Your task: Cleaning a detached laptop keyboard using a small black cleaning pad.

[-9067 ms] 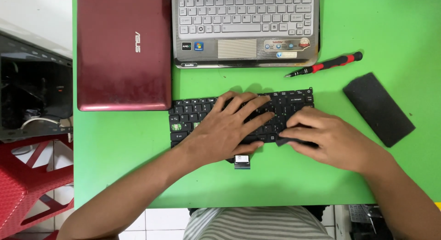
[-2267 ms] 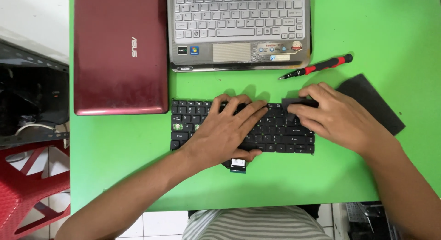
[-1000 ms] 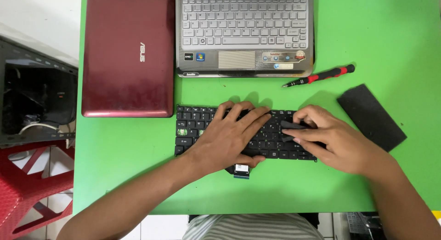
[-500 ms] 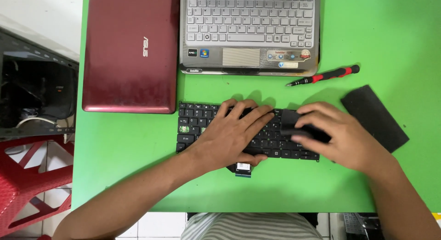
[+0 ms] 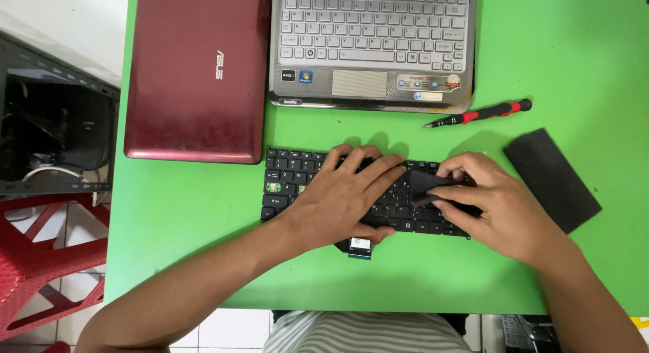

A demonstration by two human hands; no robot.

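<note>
Your left hand (image 5: 341, 201) lies flat, fingers spread, on the loose black keyboard (image 5: 291, 187), whose long axis runs left-right across the green desk (image 5: 189, 245). Your right hand (image 5: 500, 204) fingers pinch a dark pad (image 5: 429, 184) onto its right end.

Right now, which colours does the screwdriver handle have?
The screwdriver handle is red and black, seen best in the head view, above the right hand.

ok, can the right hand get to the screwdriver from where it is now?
Probably yes. The right hand rests on the loose black keyboard, pinching a small dark piece, and the red-and-black screwdriver lies just beyond it on bare green table. Nothing lies between them, though the hand would need to free its fingers first.
</note>
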